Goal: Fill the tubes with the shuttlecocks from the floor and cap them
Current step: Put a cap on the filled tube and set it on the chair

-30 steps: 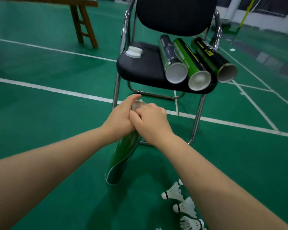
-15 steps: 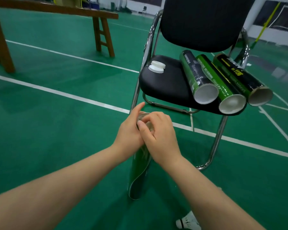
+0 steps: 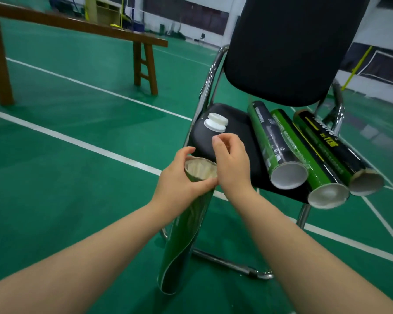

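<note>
The uncapped green tube (image 3: 186, 234) is gripped at its rim by the left hand (image 3: 179, 177), beside the seat's (image 3: 243, 137) front-left corner. Nothing is held by the loosely curled right hand (image 3: 233, 162) near 2 caps (image 3: 215, 122). Shuttlecocks (image 3: 201, 172) could be spilled if tilted.

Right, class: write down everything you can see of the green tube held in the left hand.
The green tube is a long glossy cylinder, green with a curved black band, seemingly cardboard. Its top is open, uncapped, white feathers showing inside. It stands nearly upright, top leaning right, lower end near the floor. The left hand holds it in a grip just under the rim; the right hand is close beside the rim, contact unclear.
</note>
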`<state>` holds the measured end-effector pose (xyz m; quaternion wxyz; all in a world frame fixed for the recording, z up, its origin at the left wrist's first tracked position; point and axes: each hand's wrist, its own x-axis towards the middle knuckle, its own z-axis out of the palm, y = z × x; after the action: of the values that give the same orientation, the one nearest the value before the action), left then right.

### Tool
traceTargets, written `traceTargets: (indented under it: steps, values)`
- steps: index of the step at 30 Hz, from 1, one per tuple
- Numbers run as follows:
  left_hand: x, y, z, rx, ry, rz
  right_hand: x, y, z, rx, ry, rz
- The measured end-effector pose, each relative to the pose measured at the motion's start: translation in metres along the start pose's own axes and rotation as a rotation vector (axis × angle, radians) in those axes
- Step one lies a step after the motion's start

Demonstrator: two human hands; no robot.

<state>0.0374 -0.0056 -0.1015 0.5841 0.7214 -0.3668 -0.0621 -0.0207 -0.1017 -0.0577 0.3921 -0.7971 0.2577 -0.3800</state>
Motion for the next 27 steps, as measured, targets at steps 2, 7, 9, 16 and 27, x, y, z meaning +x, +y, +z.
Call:
traceTargets:
  steps: [2, 7, 9, 16, 27]
  values:
    - [0.007, -0.007, 0.001, -0.006, -0.020, -0.002, 0.032, 0.007, 0.007, -0.137, -0.039, 0.015]
    - [0.036, -0.013, 0.001, -0.011, -0.017, -0.017, 0.091, 0.023, 0.030, -0.516, -0.047, 0.056]
    - [0.047, -0.014, 0.004, 0.007, -0.014, -0.017, 0.105, 0.030, 0.037, -0.608, -0.038, 0.103]
    - [0.064, -0.027, 0.011, 0.001, 0.009, -0.009, 0.136, 0.050, 0.047, -0.728, -0.050, 0.195]
    - [0.063, -0.027, 0.012, -0.046, 0.041, -0.025, 0.147, 0.054, 0.048, -0.737, -0.130, 0.055]
